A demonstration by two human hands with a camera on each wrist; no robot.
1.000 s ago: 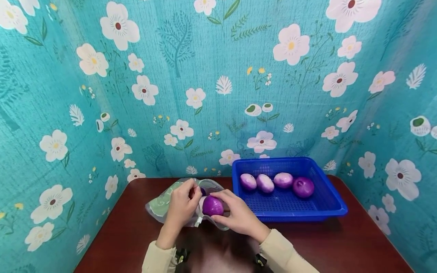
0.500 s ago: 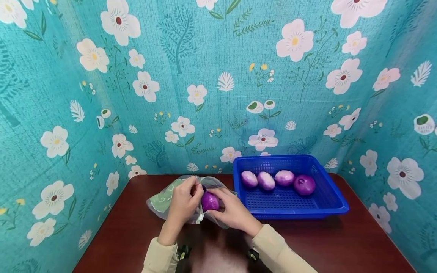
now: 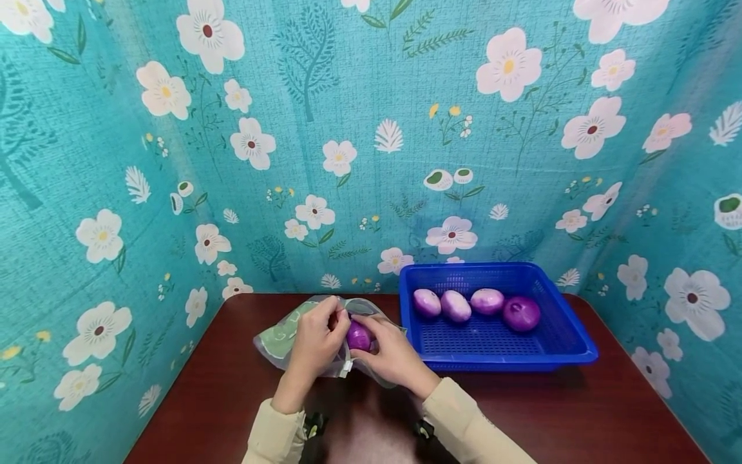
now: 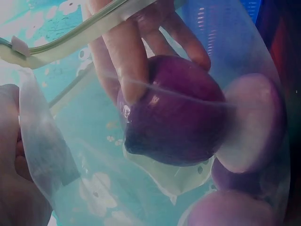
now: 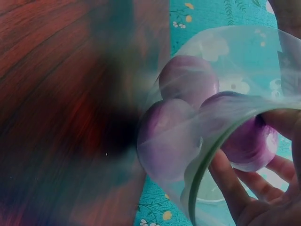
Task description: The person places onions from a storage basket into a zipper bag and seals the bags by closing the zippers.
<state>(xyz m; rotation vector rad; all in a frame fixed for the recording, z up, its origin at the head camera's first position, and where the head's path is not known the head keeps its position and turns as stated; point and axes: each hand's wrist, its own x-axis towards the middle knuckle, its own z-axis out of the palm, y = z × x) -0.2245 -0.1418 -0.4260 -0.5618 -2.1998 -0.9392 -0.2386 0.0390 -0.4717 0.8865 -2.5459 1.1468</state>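
Note:
A clear zip bag with a green panel (image 3: 277, 338) lies on the table, its mouth spread. My left hand (image 3: 315, 338) pinches the bag's edge with curled fingers; it also shows at the left of the left wrist view. My right hand (image 3: 394, 353) reaches into the mouth and grips a purple onion (image 3: 359, 336) between thumb and fingers. Through the plastic in the left wrist view this onion (image 4: 176, 113) sits beside other onions (image 4: 249, 122). The right wrist view shows two more onions (image 5: 169, 136) behind the bag's film.
To the right stands a blue plastic basket (image 3: 570, 341) with several purple onions (image 3: 456, 306) along its back. The dark red table (image 3: 626, 412) ends at a teal flowered cloth (image 3: 371, 193) behind and at both sides.
My right hand has moved the onion left and deeper into the bag's mouth, so less of it shows. The left hand keeps its pinch on the bag. The head view has shifted slightly.

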